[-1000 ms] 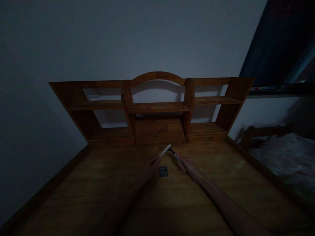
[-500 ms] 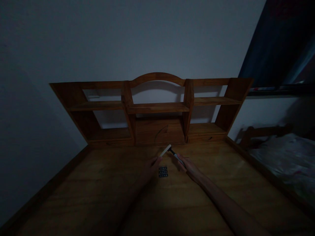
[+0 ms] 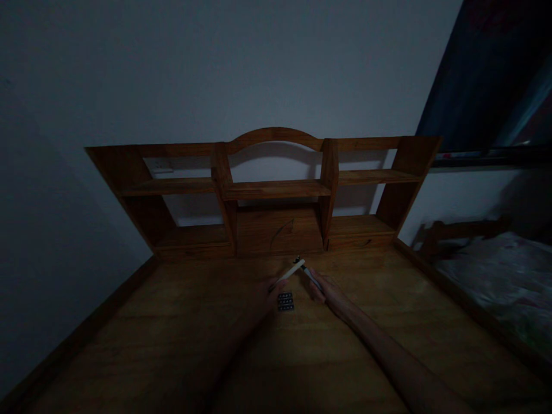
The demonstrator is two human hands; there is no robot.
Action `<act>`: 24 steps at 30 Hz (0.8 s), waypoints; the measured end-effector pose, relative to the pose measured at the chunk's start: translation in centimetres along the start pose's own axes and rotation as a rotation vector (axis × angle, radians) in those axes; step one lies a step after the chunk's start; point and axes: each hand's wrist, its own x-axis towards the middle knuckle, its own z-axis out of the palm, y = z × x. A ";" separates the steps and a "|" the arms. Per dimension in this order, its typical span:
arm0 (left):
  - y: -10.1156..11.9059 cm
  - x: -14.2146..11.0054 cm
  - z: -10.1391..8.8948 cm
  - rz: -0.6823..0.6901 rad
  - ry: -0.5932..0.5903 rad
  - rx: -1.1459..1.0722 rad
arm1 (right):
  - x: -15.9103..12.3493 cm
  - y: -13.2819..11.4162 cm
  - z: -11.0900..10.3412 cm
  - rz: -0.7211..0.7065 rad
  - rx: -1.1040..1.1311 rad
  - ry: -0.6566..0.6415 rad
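My left hand (image 3: 271,293) is closed round a slim pale stick (image 3: 291,270), which slants up to the right; it is too dark to make out its kind. My right hand (image 3: 325,288) grips a razor (image 3: 311,278) by its grey handle, with the small dark head pointing up and left. The stick's tip crosses the razor's neck just below the head; I cannot tell whether they touch. On the wooden desk (image 3: 241,368), beside my left hand, lie three small dark strips (image 3: 285,302) in a stack of rows with light marks.
A wooden shelf unit (image 3: 276,188) with several compartments stands along the back of the desk, against a plain wall (image 3: 259,69). Raised edges run down both sides of the desk. To the right are a dark curtain (image 3: 483,75) and a clear plastic-like cover (image 3: 495,270).
The stick has moved right and slightly down, its tip passing from the razor's head to its neck. My right hand and the razor have barely moved.
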 end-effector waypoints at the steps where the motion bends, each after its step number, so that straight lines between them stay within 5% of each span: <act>1: -0.2 0.1 0.0 0.003 0.008 0.010 | 0.1 0.1 0.0 0.002 0.010 0.014; 16: -0.6 0.2 -0.5 -0.047 0.160 0.102 | 0.8 0.5 -0.3 0.031 0.165 0.032; 24: -0.4 0.2 0.0 -0.062 0.137 0.177 | 0.9 0.9 -0.4 0.031 0.101 0.019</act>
